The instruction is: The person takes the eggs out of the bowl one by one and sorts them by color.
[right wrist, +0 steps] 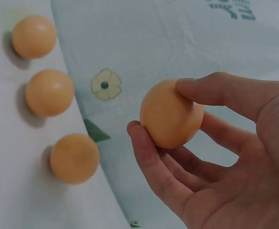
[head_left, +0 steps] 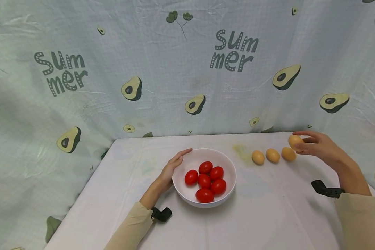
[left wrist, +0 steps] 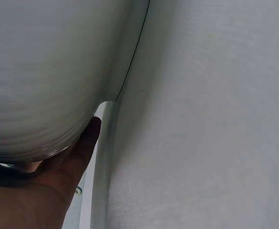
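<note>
From the head camera I see my left hand (head_left: 172, 168) laid with straight fingers against the left side of the white bowl (head_left: 229, 166), which holds six red tomatoes (head_left: 205, 181) on the bench (head_left: 268, 215). My right hand (head_left: 318, 146) has its grip pinched around an egg (head_left: 295, 141), lifted above three more eggs (head_left: 272, 155) in a row.

The left wrist view shows my fingers (left wrist: 84, 143) flat on the bowl's wall (left wrist: 44, 71).

At the right wrist, thumb and fingers (right wrist: 153, 162) clasp the egg (right wrist: 170, 114) clear of the bench.

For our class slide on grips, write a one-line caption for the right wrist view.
Right hand pinches an orange egg above three more eggs in a row.
</note>
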Tool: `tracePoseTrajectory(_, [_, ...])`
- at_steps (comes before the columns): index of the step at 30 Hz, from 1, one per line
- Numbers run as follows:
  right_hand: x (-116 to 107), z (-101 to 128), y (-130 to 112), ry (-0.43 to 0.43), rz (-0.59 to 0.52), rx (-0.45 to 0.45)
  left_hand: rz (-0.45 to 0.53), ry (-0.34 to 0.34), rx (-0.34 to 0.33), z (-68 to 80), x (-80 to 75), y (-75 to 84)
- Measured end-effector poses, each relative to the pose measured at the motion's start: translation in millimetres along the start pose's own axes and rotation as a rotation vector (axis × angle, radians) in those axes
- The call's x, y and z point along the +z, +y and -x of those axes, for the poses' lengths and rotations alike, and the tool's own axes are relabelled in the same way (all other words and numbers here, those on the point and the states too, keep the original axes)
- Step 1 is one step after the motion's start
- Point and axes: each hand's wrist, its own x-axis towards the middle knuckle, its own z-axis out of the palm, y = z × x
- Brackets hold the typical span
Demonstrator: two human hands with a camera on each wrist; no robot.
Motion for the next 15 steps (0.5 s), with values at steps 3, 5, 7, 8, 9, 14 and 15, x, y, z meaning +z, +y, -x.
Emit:
tracePoseTrajectory(3, [-4, 1, 9, 0.020, -0.051, 0.035, 0.002, -0.003, 0.002, -0.4, -0.6, -0.2])
tracePoseTrajectory(5, [-6, 1, 14, 0.041, -0.087, 0.051, 0.006, -0.005, 0.004, -0.4, -1.1, -0.6])
tracePoseTrajectory(7, [-7, 0, 20, 0.060, -0.116, 0.073, 0.003, -0.005, 0.004, 0.1, -1.1, -0.5])
tracePoseTrajectory(8, [-7, 0, 23, 0.067, -0.129, 0.083, 0.002, -0.004, 0.003, 0.6, -0.9, -0.3])
tracePoseTrajectory(9, [-7, 0, 26, 0.074, -0.137, 0.095, 0.001, -0.005, 0.003, 0.8, -1.0, -0.5])
tracePoseTrajectory(14, [-7, -1, 40, 0.075, -0.138, 0.118, 0.001, -0.006, 0.003, 1.7, -1.3, -0.9])
tracePoseTrajectory(15, [-6, -2, 42, 0.073, -0.136, 0.116, 0.001, -0.005, 0.003, 1.7, -1.4, -1.1])
